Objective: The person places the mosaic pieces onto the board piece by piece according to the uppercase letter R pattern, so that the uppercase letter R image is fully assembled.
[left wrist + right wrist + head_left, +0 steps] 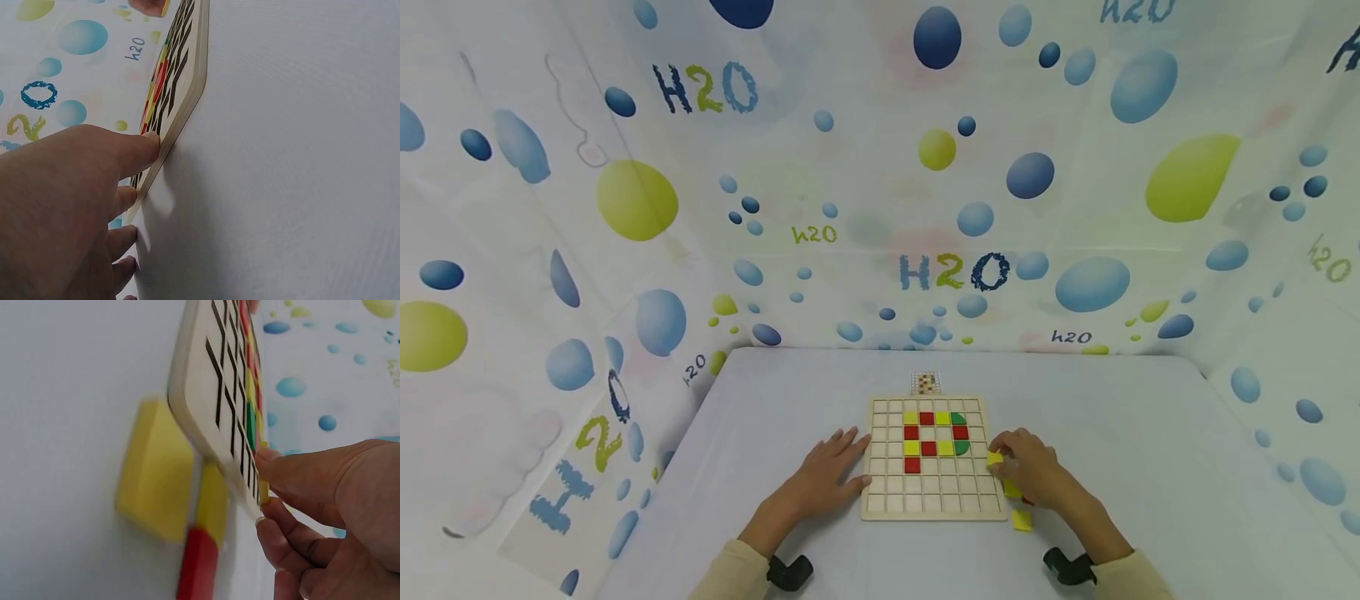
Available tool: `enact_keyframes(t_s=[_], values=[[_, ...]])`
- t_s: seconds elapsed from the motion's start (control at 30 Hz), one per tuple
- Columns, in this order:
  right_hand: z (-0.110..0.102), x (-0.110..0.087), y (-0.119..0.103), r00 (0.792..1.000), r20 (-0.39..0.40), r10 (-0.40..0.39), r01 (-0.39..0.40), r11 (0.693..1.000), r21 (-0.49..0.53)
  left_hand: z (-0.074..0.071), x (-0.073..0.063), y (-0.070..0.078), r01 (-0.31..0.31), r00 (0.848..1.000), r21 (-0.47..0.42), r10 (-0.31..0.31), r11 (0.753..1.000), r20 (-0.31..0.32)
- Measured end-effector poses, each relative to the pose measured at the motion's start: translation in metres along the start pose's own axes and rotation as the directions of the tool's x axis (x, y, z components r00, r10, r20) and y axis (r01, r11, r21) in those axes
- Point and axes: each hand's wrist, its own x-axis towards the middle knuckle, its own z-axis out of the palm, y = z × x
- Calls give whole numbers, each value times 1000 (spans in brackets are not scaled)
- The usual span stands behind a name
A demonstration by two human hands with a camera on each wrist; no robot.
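A wooden grid board (932,505) lies on the table, with red, yellow and green tiles (928,448) set in its upper middle squares. My left hand (822,477) lies flat with fingers spread, its fingertips touching the board's left edge; in the left wrist view the thumb (140,150) rests against the rim. My right hand (1036,468) pinches a yellow tile (264,478) between thumb and fingers at the board's right edge. Beneath and beside that hand lie loose yellow tiles (1022,521) and a red tile (197,565).
A small printed pattern card (926,382) lies just beyond the board's far edge. A white cloth covers the table (1112,417), and curtains (865,167) printed with bubbles stand behind and at the sides. Black straps with camera mounts (792,573) sit at both wrists.
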Motion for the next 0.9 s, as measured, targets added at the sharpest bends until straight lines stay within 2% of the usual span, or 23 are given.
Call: enact_keyframes(t_s=[0.2,0.4,0.57,0.9], values=[[23,8,-28,997,-47,-67,67,998,7,-1,0,-1,-9,1000,-9,9,1000,7],[44,18,-50,989,-37,-144,144,989,-19,-1,0,-1,-10,1000,-11,10,1000,6],[53,19,-63,978,-47,-201,200,980,-16,0,0,0,-3,1000,-18,3,1000,13],[60,19,-73,971,-83,-224,217,972,-89,0,0,0,-17,1000,-10,17,1000,3]])
